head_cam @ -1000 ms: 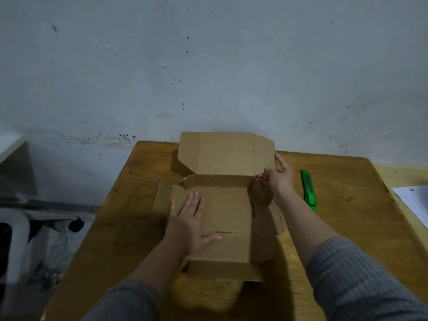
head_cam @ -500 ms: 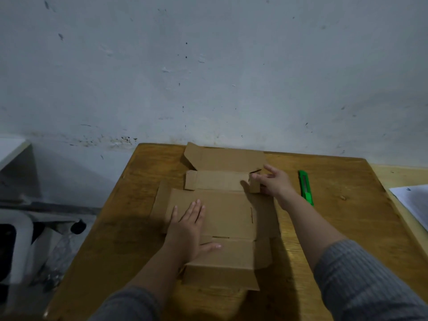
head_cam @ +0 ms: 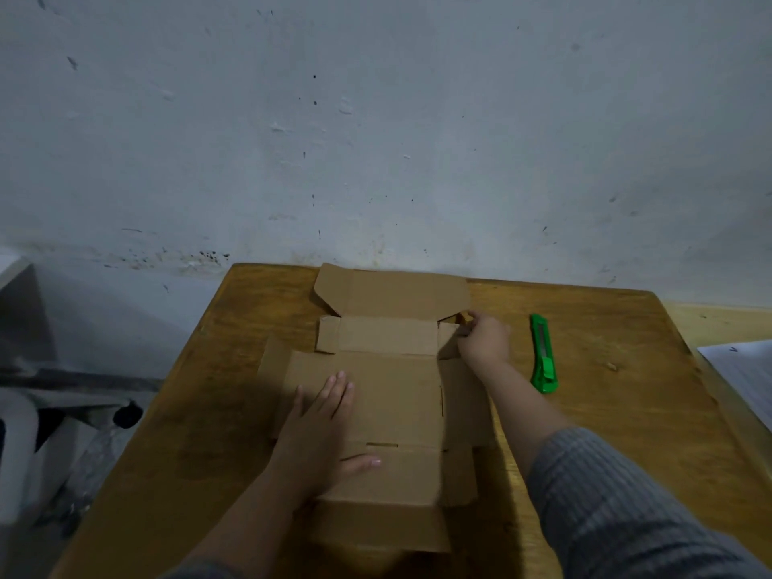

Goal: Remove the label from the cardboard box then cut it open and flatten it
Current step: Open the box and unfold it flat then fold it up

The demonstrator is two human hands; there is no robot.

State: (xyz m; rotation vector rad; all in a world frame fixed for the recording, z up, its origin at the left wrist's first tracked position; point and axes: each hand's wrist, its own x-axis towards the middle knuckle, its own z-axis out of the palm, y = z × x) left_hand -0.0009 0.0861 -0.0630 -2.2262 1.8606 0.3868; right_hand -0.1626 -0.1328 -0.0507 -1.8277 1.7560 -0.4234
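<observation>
Lying almost flat now, the cardboard box (head_cam: 388, 394) is spread open on the wooden table (head_cam: 605, 411).

A second ago its far lid panel stood upright; it has since dropped back toward the wall, and the side tabs have splayed outward. The left hand (head_cam: 321, 424) stays pressed palm-down, fingers spread, on the middle panel, gripping nothing. The right hand (head_cam: 484, 340) has moved down with the lid and pinches the small tab at the far right corner (fingers curled over its edge). The green utility knife (head_cam: 543, 355) lies untouched just right of that hand.
</observation>
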